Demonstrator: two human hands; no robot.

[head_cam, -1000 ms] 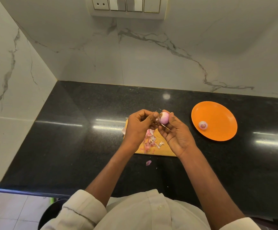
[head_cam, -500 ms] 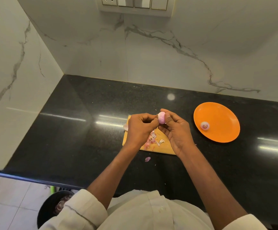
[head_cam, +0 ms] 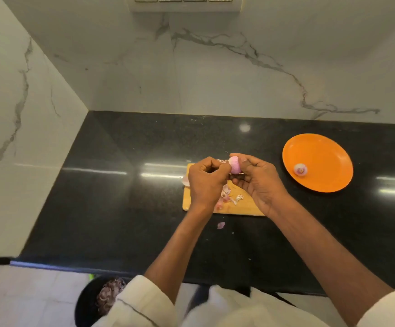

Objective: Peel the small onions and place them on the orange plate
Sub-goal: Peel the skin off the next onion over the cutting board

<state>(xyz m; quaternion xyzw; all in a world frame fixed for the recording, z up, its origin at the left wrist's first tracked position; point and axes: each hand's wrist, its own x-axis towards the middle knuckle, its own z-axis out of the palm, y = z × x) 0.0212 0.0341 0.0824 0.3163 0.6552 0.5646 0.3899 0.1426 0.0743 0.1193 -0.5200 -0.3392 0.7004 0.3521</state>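
A black granite countertop (head_cam: 121, 208) runs below marble walls (head_cam: 215, 79). On it lie a wooden cutting board (head_cam: 243, 207) strewn with onion peels (head_cam: 227, 197) and, well apart to the right, the orange plate (head_cam: 319, 156) — one peeled onion (head_cam: 300, 169) lies on it. Above the board the right hand (head_cam: 259, 180) grips a small pink onion (head_cam: 235, 164) between thumb and fingers, while the left hand (head_cam: 206, 179), fingers curled, pinches at its skin. One peel scrap (head_cam: 221, 225) lies on the counter — just in front of the board.
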